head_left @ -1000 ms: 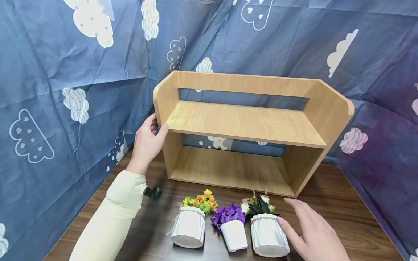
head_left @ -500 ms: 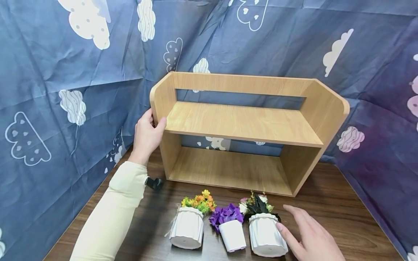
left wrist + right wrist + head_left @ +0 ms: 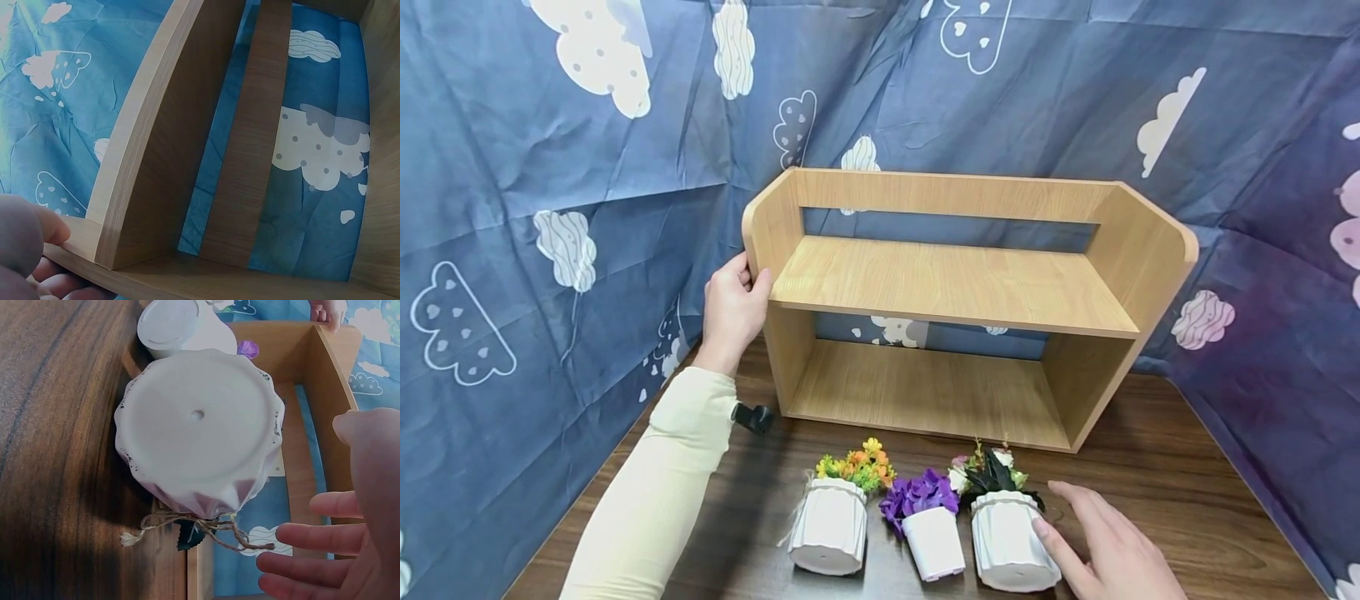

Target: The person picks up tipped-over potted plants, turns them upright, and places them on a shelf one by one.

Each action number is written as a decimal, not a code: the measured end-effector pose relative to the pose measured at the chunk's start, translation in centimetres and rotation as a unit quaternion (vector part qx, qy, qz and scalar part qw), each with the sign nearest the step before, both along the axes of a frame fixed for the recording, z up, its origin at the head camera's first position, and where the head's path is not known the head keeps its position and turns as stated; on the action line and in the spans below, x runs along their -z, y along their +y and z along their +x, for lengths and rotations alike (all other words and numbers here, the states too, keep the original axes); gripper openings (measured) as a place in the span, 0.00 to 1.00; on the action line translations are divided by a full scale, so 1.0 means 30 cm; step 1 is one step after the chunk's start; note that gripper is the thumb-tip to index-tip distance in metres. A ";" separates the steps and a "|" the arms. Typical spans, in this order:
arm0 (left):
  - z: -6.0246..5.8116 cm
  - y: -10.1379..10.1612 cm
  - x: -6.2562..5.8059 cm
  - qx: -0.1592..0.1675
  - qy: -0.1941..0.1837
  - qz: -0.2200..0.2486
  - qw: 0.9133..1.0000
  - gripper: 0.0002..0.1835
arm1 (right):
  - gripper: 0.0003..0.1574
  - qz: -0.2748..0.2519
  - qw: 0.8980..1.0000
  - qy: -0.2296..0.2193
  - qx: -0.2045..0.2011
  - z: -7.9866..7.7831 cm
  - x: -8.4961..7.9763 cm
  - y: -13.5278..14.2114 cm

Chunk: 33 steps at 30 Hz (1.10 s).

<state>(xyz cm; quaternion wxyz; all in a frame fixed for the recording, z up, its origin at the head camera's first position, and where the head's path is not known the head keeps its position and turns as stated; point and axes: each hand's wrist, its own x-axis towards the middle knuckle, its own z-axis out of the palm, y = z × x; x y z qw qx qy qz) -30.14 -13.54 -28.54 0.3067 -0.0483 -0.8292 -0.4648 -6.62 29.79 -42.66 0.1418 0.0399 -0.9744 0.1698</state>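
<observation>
A light wooden two-tier shelf [image 3: 955, 287] stands upright on the dark wooden table. My left hand [image 3: 730, 312] grips its left side panel about halfway up, the thumb [image 3: 53, 226] at the front edge and the other fingers behind. In front of it, three white pots of artificial flowers lie tipped over, bases toward me: one with yellow and orange blooms [image 3: 829, 525], a smaller one with purple blooms [image 3: 935, 542], and a fluted one with pink and white blooms [image 3: 1015, 542]. Beside this last pot, my right hand [image 3: 1108, 550] spreads its fingers, holding nothing.
Blue cloth [image 3: 1000, 108] with white cloud prints hangs behind the shelf and along both sides. A twine bow [image 3: 206, 524] is tied round the fluted pot, near its dark leaves. A black strap piece [image 3: 752, 418] sits at my left sleeve.
The head view has shifted slightly. My left hand has slid a little up the panel, its thumb now at the outer edge. My right hand has dropped slightly beside the fluted pot.
</observation>
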 end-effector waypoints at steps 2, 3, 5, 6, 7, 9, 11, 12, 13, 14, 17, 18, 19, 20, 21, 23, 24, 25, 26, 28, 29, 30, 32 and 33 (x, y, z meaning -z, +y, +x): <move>-0.001 -0.001 0.000 -0.002 0.000 -0.005 1.000 0.21 | 0.38 0.000 1.000 -0.008 0.005 0.003 0.004 0.002; -0.002 -0.002 0.000 -0.002 0.000 -0.007 1.000 0.21 | 0.38 0.000 1.000 -0.006 0.006 0.004 0.008 0.004; -0.003 -0.004 0.001 -0.003 0.002 -0.010 1.000 0.21 | 0.37 -0.002 1.000 -0.011 0.009 0.007 0.013 0.007; -0.002 -0.006 0.000 -0.002 0.002 -0.011 1.000 0.21 | 0.37 -0.003 1.000 -0.013 0.010 0.008 0.016 0.010; -0.001 -0.007 0.000 -0.001 0.003 -0.011 1.000 0.21 | 0.36 -0.005 1.000 -0.012 0.010 0.010 0.018 0.012; 0.002 -0.010 -0.002 0.002 0.003 -0.011 1.000 0.21 | 0.35 -0.007 1.000 -0.005 0.012 0.013 0.022 0.014; 0.006 -0.012 -0.005 0.003 0.003 -0.011 1.000 0.21 | 0.35 -0.009 1.000 -0.008 0.017 0.018 0.022 0.013; 0.007 -0.012 -0.006 0.003 0.004 -0.011 1.000 0.21 | 0.34 -0.009 1.000 -0.006 0.018 0.020 0.023 0.014; 0.006 -0.012 -0.007 0.003 0.004 -0.011 1.000 0.21 | 0.34 -0.011 1.000 -0.008 0.020 0.021 0.023 0.013; 0.006 -0.012 -0.007 0.004 0.004 -0.010 1.000 0.21 | 0.34 -0.013 1.000 -0.012 0.022 0.021 0.023 0.013; 0.004 -0.011 -0.008 0.003 0.009 -0.008 1.000 0.21 | 0.35 -0.031 0.999 -0.034 0.028 0.020 0.022 0.013; 0.003 -0.010 -0.008 0.003 0.011 -0.007 1.000 0.21 | 0.35 -0.038 0.998 -0.042 0.028 0.017 0.022 0.013; 0.002 -0.010 -0.008 0.003 0.013 -0.007 1.000 0.21 | 0.35 -0.045 0.997 -0.048 0.029 0.016 0.023 0.012; 0.002 -0.010 -0.007 0.003 0.016 -0.007 1.000 0.20 | 0.34 -0.052 0.997 -0.051 0.028 0.015 0.026 0.011; 0.001 -0.010 -0.007 0.002 0.017 -0.007 1.000 0.20 | 0.33 -0.059 0.996 -0.054 0.027 0.014 0.028 0.010; -0.002 -0.010 -0.004 0.001 0.018 -0.008 1.000 0.20 | 0.31 -0.069 0.996 -0.057 0.022 0.012 0.035 0.007; -0.002 -0.009 -0.003 0.001 0.018 -0.009 1.000 0.20 | 0.31 -0.071 0.996 -0.059 0.021 0.011 0.038 0.007; -0.003 -0.009 -0.002 0.002 0.018 -0.010 1.000 0.20 | 0.30 -0.074 0.995 -0.062 0.020 0.011 0.042 0.005; -0.002 -0.008 -0.001 0.003 0.017 -0.010 1.000 0.20 | 0.30 -0.076 0.995 -0.065 0.019 0.011 0.045 0.005; -0.003 -0.008 0.002 0.005 0.016 -0.010 1.000 0.20 | 0.31 -0.079 0.994 -0.075 0.020 0.010 0.052 0.004; -0.002 -0.008 0.003 0.007 0.017 -0.009 1.000 0.20 | 0.31 -0.079 0.993 -0.080 0.021 0.010 0.055 0.003; -0.002 -0.008 0.004 0.008 0.017 -0.009 1.000 0.21 | 0.32 -0.077 0.993 -0.085 0.022 0.010 0.057 0.003; 0.000 -0.007 0.006 0.008 0.016 -0.008 1.000 0.21 | 0.33 -0.073 0.993 -0.093 0.025 0.009 0.060 0.001; -0.001 -0.008 0.007 0.008 0.017 -0.008 1.000 0.21 | 0.34 -0.070 0.992 -0.097 0.026 0.008 0.061 -0.001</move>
